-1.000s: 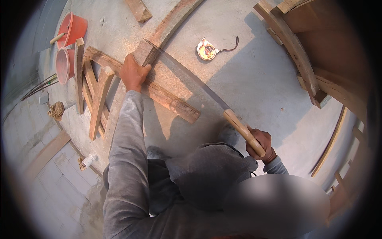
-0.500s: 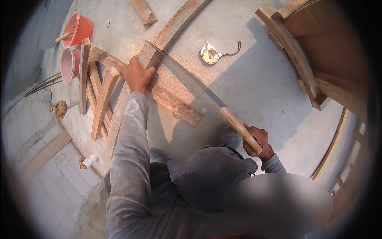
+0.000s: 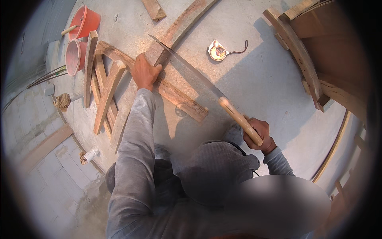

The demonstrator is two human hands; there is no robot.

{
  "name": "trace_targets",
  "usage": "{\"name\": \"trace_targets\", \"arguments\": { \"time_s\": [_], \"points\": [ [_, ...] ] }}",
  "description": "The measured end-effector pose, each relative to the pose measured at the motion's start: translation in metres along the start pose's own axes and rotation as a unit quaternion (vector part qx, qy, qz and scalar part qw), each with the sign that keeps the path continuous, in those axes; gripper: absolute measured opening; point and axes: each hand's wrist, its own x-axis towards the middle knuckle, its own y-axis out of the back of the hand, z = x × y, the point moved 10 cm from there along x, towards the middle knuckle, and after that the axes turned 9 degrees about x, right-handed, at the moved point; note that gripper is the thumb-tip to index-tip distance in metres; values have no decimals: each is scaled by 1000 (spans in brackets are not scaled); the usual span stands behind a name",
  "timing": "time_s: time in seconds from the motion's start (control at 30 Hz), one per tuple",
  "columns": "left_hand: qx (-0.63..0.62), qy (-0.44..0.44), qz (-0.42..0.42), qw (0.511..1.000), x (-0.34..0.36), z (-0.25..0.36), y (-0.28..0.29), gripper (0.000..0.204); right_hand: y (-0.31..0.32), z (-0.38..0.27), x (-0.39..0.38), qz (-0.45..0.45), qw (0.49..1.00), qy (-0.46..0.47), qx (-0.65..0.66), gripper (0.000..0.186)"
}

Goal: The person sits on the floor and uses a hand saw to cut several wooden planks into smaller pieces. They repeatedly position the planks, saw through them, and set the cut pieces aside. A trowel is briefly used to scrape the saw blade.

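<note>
My right hand (image 3: 259,135) is closed round the light wooden handle of a handsaw (image 3: 240,121). Its long, narrow blade runs up and to the left and lies across a long wooden plank (image 3: 185,24), with the tip past the plank's far edge. Just to the near side of the blade, my left hand (image 3: 144,72) grips the plank, thumb on the right, some fingers hidden. A shorter wood piece (image 3: 181,97) passes crosswise beneath the plank. Pale sawdust lies on the concrete around the cut.
Several wood offcuts (image 3: 107,95) lean together at left, beside two red buckets (image 3: 90,22). A tape measure (image 3: 217,51) with a strap lies right of the blade. Another wood block (image 3: 154,10) lies at the top. A large wooden frame (image 3: 300,59) stands at right.
The saw has slid slightly forward, up and left across the plank, pushed by my right hand. My left hand keeps its hold. The whole view has shifted a little.
</note>
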Motion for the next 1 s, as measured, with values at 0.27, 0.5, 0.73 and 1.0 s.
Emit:
{"name": "trace_targets", "arguments": {
  "time_s": [0.27, 0.5, 0.73, 1.0],
  "points": [
    [-30, -6, -10, 999, -10, 4, -9, 54, -52, 39, 114, 9, 999, 3, 50, 27],
    [4, 30, -39, 999, -18, -28, -5, 56, -25, 18, 48, -30, 999, 26, 30, 19],
    [-24, 7, 4, 1000, -16, -22, -9, 53, -52, 43, 70, -13, 999, 4, 35, 16],
    [-41, 3, -21, 999, -11, -4, -11, 52, -64, 55, 129, 27, 1000, -8, 5, 11]
  ]
}}
